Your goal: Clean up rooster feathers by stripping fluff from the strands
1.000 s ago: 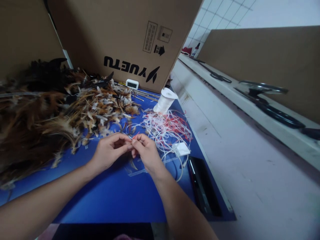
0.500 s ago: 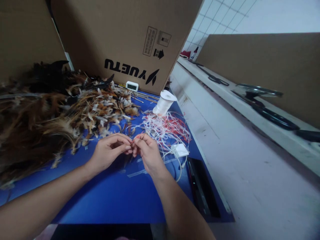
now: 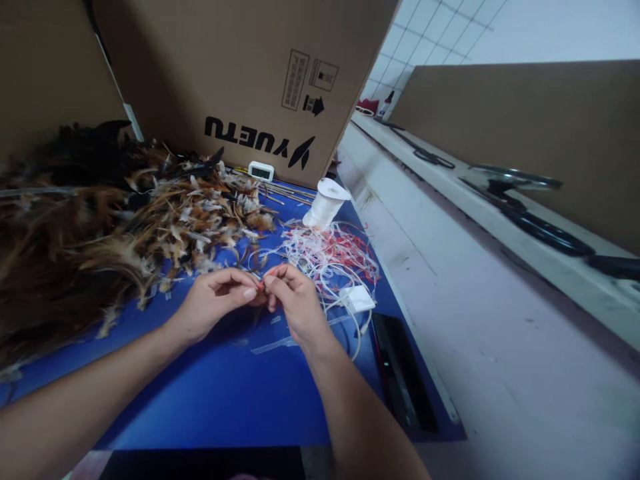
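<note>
My left hand [image 3: 213, 299] and my right hand [image 3: 295, 300] meet above the blue table [image 3: 210, 400], fingertips almost touching. Both are closed in a pinch on a small red strand [image 3: 261, 284]; most of it is hidden by the fingers. Just beyond my right hand lies a tangle of white and red strings [image 3: 327, 253]. A spool of white ribbon [image 3: 326, 205] stands behind that tangle. To the left of my hands spreads a large heap of brown, black and white feathers [image 3: 165, 220].
A white charger with its cable [image 3: 357, 299] and a long black case [image 3: 405, 373] lie along the right edge. A small digital clock [image 3: 261, 171] and thin sticks [image 3: 290, 194] sit before a big cardboard box [image 3: 240, 67]. Glasses [image 3: 434, 160] rest on the ledge.
The fingertips have shifted slightly, and more of the red strand shows between them. The view has moved a little; the things on the table stay put.
</note>
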{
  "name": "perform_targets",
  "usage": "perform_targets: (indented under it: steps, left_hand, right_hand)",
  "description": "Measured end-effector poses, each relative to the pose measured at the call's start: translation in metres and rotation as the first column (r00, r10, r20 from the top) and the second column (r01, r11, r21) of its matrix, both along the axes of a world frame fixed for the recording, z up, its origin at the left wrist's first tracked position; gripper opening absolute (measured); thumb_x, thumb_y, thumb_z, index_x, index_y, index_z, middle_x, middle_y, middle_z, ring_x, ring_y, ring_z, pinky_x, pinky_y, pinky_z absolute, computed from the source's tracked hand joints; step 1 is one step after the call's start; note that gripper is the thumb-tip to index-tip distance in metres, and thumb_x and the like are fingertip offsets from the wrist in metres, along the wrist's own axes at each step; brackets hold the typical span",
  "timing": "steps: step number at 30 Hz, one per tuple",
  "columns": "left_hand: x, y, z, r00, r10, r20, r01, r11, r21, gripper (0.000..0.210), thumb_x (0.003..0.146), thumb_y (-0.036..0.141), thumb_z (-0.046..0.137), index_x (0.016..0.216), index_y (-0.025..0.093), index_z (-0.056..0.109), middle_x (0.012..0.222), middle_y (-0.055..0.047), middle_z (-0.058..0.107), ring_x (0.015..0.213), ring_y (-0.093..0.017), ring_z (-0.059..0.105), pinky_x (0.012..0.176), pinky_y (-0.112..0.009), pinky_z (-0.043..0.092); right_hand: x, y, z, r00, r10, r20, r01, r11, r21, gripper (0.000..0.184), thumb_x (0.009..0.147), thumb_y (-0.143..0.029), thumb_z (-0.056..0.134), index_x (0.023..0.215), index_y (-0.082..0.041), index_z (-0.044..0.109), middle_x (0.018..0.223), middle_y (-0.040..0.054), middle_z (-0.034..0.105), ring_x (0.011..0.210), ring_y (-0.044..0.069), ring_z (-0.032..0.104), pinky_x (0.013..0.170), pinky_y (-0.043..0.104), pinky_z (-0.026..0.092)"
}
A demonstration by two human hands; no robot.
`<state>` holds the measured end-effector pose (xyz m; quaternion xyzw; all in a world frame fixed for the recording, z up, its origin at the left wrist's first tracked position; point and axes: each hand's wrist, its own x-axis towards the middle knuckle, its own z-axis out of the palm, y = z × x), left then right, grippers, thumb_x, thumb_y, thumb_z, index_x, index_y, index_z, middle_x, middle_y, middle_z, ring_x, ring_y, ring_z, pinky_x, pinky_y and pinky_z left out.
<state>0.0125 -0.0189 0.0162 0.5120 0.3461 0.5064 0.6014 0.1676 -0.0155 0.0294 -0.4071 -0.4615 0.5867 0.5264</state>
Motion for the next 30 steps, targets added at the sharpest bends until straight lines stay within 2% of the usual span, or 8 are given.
perform_targets:
  steps: [3, 7, 13, 18, 21, 25, 30]
  left_hand:
    - [0.0003, -0.001, 0.0028, 1.0, -0.001, 0.019, 0.003, 0.998, -0.064, 0.012, 0.079, 0.027, 0.068, 0.077, 0.016, 0.071, 0.076, -0.004, 0.072, 0.069, -0.014, 0.069, 0.07, -0.026, 0.058]
    - [0.0017, -0.0018, 0.0039, 0.999, 0.026, 0.045, -0.02, 0.992, -0.126, 0.009, 0.073, 0.021, 0.073, 0.074, 0.015, 0.067, 0.071, -0.002, 0.072, 0.065, -0.013, 0.069, 0.067, -0.023, 0.058]
    - [0.0027, -0.0009, 0.0009, 0.995, 0.022, 0.093, -0.004, 0.983, -0.182, 0.018, 0.068, 0.019, 0.077, 0.078, 0.014, 0.062, 0.073, -0.003, 0.072, 0.066, -0.015, 0.07, 0.067, -0.025, 0.058]
    - [0.0032, 0.0005, 0.0003, 0.994, 0.066, 0.091, -0.047, 0.98, -0.194, 0.018, 0.069, 0.018, 0.076, 0.078, 0.015, 0.061, 0.075, -0.002, 0.072, 0.067, -0.014, 0.07, 0.068, -0.025, 0.058]
    - [0.0035, 0.0013, 0.001, 0.992, 0.097, 0.084, -0.079, 0.978, -0.194, 0.019, 0.068, 0.018, 0.077, 0.077, 0.015, 0.061, 0.074, -0.001, 0.071, 0.065, -0.013, 0.069, 0.067, -0.024, 0.057]
    - [0.0039, 0.0007, 0.0007, 0.99, 0.12, 0.067, -0.107, 0.98, -0.169, 0.019, 0.066, 0.018, 0.078, 0.076, 0.015, 0.062, 0.071, 0.001, 0.069, 0.061, -0.01, 0.067, 0.063, -0.021, 0.056]
    - [0.0031, -0.0006, -0.001, 0.994, 0.087, 0.063, -0.075, 0.982, -0.173, 0.018, 0.069, 0.02, 0.077, 0.078, 0.015, 0.061, 0.069, 0.0, 0.07, 0.064, -0.012, 0.068, 0.065, -0.023, 0.057]
  right_hand:
    - [-0.0002, -0.0004, 0.0, 1.0, 0.006, 0.01, -0.006, 1.0, -0.011, 0.008, 0.072, -0.024, 0.063, 0.07, -0.018, 0.057, 0.055, -0.007, 0.053, 0.042, 0.005, 0.044, 0.043, 0.019, 0.037]
    - [-0.0003, -0.0006, -0.0004, 1.0, 0.017, 0.005, -0.017, 0.999, -0.028, 0.008, 0.072, -0.024, 0.063, 0.072, -0.018, 0.057, 0.056, -0.0062, 0.055, 0.043, 0.006, 0.044, 0.043, 0.02, 0.037]
    - [0.0001, 0.0004, -0.0019, 1.0, 0.015, 0.012, -0.015, 0.999, -0.035, 0.009, 0.071, -0.025, 0.062, 0.072, -0.018, 0.057, 0.061, -0.0046, 0.057, 0.045, 0.006, 0.047, 0.042, 0.019, 0.038]
    - [0.0011, -0.0004, -0.0015, 0.999, 0.014, 0.048, -0.013, 1.0, -0.025, 0.007, 0.071, -0.021, 0.061, 0.076, -0.018, 0.057, 0.062, -0.005, 0.057, 0.046, 0.005, 0.047, 0.043, 0.018, 0.039]
    - [0.0013, -0.0026, 0.0006, 0.993, 0.02, 0.113, -0.022, 0.999, 0.023, 0.012, 0.069, -0.019, 0.064, 0.079, -0.019, 0.057, 0.065, -0.0045, 0.06, 0.05, 0.006, 0.051, 0.045, 0.018, 0.041]
    - [0.0002, -0.0046, 0.0009, 0.98, 0.017, 0.2, -0.031, 0.997, 0.069, 0.016, 0.069, -0.025, 0.069, 0.079, -0.019, 0.058, 0.065, -0.0038, 0.06, 0.056, 0.009, 0.056, 0.05, 0.02, 0.043]
    - [0.0014, -0.0027, -0.003, 0.983, 0.034, 0.179, -0.044, 0.998, 0.05, 0.013, 0.075, -0.031, 0.066, 0.077, -0.019, 0.06, 0.061, -0.0028, 0.062, 0.049, 0.008, 0.053, 0.047, 0.02, 0.042]
